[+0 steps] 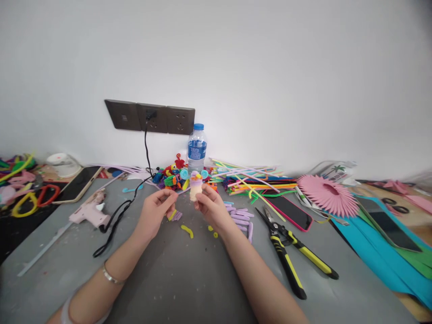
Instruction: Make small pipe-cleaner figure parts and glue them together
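My right hand [209, 208] pinches a small fuzzy pipe-cleaner figure [195, 191] upright above the grey work surface. Its body is cream, with purple and orange near the top and a light-blue curl at each side. To its left, my left hand [158, 208] has thumb and forefinger pressed together; whatever may be between them is too small to make out. Just below that hand lies a purple and yellow fuzzy piece [176, 216]. A bent yellow piece [187, 231] rests on the surface between my hands, and several purple folded pieces [241, 218] lie right of my right hand.
Yellow-black pliers [286, 243] lie open at right, near a pink-edged phone [292, 211] and a pink pleated paper ring [327, 194]. A pink glue gun [89, 215] with a black cord sits left. A water bottle [197, 150] and loose pipe cleaners [259, 180] stand behind.
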Demonstrator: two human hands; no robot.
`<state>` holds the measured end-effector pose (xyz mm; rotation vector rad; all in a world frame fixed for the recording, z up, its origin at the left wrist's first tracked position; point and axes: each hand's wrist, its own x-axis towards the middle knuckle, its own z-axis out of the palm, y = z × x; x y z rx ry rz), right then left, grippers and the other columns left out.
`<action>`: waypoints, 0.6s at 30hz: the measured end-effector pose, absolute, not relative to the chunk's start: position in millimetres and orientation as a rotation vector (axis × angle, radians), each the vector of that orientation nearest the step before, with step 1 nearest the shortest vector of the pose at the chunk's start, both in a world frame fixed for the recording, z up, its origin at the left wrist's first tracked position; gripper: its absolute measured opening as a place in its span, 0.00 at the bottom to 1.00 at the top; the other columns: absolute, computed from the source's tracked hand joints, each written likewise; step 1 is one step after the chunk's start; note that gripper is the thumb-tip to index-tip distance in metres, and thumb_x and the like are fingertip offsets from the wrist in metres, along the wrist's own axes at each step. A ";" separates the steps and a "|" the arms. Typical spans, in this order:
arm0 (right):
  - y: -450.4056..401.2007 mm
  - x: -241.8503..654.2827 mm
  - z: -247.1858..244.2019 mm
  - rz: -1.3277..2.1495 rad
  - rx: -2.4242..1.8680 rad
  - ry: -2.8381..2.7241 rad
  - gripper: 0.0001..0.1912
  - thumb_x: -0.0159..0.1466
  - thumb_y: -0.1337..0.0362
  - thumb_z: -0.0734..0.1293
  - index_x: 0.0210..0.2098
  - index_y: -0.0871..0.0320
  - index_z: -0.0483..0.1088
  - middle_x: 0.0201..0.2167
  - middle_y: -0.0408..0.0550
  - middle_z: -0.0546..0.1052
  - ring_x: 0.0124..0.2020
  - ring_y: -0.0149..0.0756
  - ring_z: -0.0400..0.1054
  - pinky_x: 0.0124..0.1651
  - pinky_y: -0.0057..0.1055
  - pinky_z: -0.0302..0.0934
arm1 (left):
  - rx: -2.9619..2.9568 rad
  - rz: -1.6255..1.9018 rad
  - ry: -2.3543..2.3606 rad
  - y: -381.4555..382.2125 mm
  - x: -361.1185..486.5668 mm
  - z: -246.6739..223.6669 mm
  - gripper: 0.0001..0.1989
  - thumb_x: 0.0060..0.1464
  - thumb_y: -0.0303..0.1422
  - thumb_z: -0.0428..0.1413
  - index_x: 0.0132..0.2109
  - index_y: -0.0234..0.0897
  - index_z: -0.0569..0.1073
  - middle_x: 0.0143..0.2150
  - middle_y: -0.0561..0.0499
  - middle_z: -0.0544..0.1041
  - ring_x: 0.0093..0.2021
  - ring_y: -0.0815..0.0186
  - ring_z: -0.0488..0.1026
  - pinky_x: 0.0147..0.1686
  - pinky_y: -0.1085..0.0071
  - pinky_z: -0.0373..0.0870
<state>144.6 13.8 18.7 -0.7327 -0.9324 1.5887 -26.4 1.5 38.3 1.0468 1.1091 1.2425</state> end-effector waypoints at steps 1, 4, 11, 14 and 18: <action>14.6 145.8 18.9 1.585 -0.732 -0.920 0.17 0.51 0.57 0.75 0.35 0.55 0.65 0.23 0.37 0.70 0.21 0.26 0.60 0.26 0.25 0.53 | 1.046 1.244 1.104 1.7 -26.5 38.5 0.15 0.48 0.41 0.64 0.27 0.35 0.72 0.19 0.57 0.67 0.17 0.76 0.59 0.17 0.78 0.57; 15.8 147.3 19.0 1.574 -0.739 -0.988 0.16 0.52 0.57 0.75 0.34 0.56 0.67 0.23 0.38 0.70 0.21 0.25 0.59 0.25 0.24 0.52 | 1.037 1.228 1.073 2.2 -26.4 37.5 0.16 0.48 0.44 0.63 0.30 0.35 0.74 0.21 0.55 0.68 0.18 0.75 0.61 0.16 0.78 0.57; 12.9 142.4 16.8 1.580 -0.755 -1.152 0.15 0.53 0.56 0.74 0.34 0.57 0.69 0.25 0.38 0.71 0.22 0.25 0.60 0.26 0.24 0.54 | 1.074 1.185 1.058 2.2 -26.2 33.5 0.17 0.46 0.44 0.66 0.29 0.34 0.73 0.17 0.58 0.65 0.16 0.77 0.57 0.16 0.79 0.53; 11.3 143.5 19.9 1.668 -0.727 -1.058 0.16 0.52 0.56 0.75 0.34 0.57 0.69 0.25 0.39 0.72 0.22 0.25 0.60 0.25 0.24 0.53 | 1.092 1.202 1.047 2.9 -27.8 32.9 0.19 0.47 0.45 0.65 0.27 0.34 0.70 0.17 0.58 0.64 0.17 0.77 0.56 0.16 0.80 0.52; 10.9 148.2 26.9 1.714 -0.594 -0.848 0.17 0.52 0.55 0.75 0.34 0.56 0.69 0.24 0.39 0.70 0.21 0.26 0.57 0.25 0.24 0.52 | 1.074 1.227 1.081 3.9 -28.9 33.9 0.21 0.44 0.46 0.66 0.24 0.35 0.67 0.15 0.59 0.61 0.16 0.78 0.53 0.16 0.80 0.50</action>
